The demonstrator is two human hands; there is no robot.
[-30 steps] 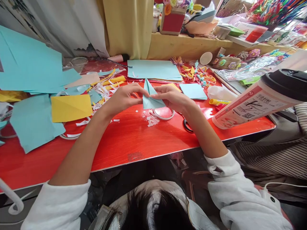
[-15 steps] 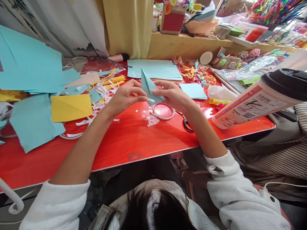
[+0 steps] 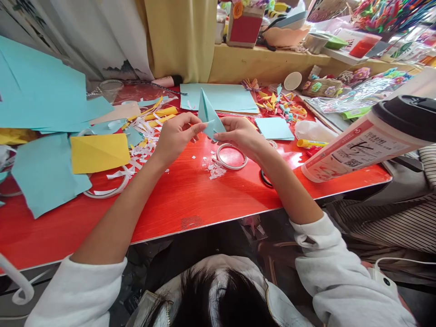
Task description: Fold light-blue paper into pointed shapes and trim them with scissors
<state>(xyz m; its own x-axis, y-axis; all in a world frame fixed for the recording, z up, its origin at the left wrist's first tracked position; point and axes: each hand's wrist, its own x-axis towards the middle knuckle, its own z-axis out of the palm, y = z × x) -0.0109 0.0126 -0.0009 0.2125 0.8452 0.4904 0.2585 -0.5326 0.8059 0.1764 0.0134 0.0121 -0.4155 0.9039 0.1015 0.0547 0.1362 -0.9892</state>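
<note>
A light blue folded paper (image 3: 207, 111) stands with its pointed tip upward between my hands, above the red table. My left hand (image 3: 179, 135) pinches its lower left edge between thumb and fingers. On the other side, my right hand (image 3: 240, 135) grips the lower right corner, with some fingers hidden behind the paper. Just below the hands lies a roll of white tape (image 3: 232, 157), beside small white scraps (image 3: 215, 170). Black-handled scissors (image 3: 266, 178) are mostly covered by my right forearm.
Large blue sheets (image 3: 41, 91) and a yellow sheet (image 3: 100, 153) lie at left, near shredded paper strips (image 3: 145, 150). Behind my hands is a stack of blue paper (image 3: 225, 97); small blue squares (image 3: 274, 129) lie to the right. A tall lidded cup (image 3: 361, 141) stands near the right edge.
The folded paper has turned more upright, its tip now higher. My left thumb has shifted up along its lower edge, and my right hand has moved slightly to hold its corner.
</note>
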